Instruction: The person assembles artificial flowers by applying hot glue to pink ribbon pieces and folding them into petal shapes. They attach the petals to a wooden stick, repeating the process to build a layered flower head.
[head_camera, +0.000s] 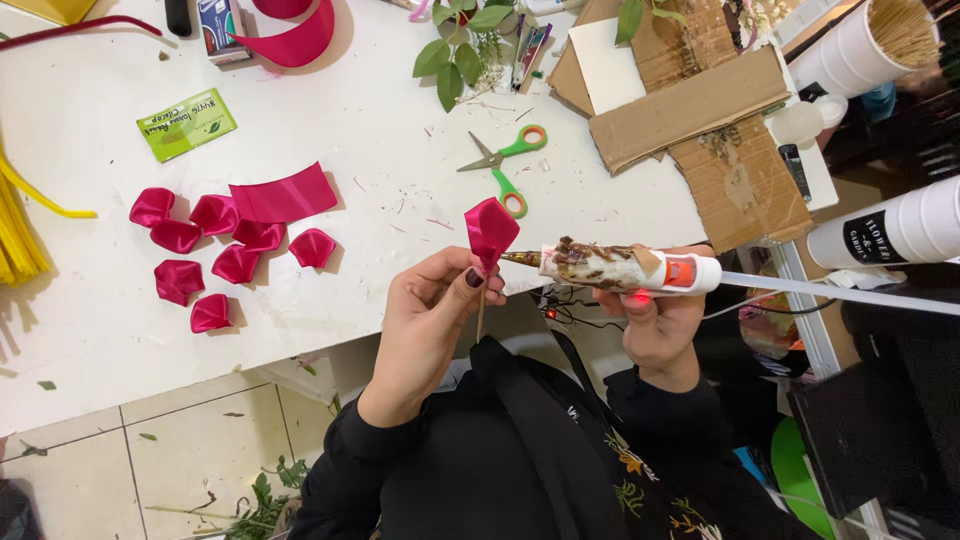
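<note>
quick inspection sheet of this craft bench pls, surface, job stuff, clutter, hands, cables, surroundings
surface: white table, littered with thread scraps and bits
job's things: pink ribbon bud on a thin stick; glue gun with nozzle at the bud; folded petals and a flat ribbon strip at the left
clutter: green scissors, cardboard, green packet, leafy sprig, yellow stems
grippers: left hand pinches the bud and stick; right hand grips the glue gun
cables: dark wires below the glue gun
surroundings: tiled floor with plant scraps; white cups at the right
</note>
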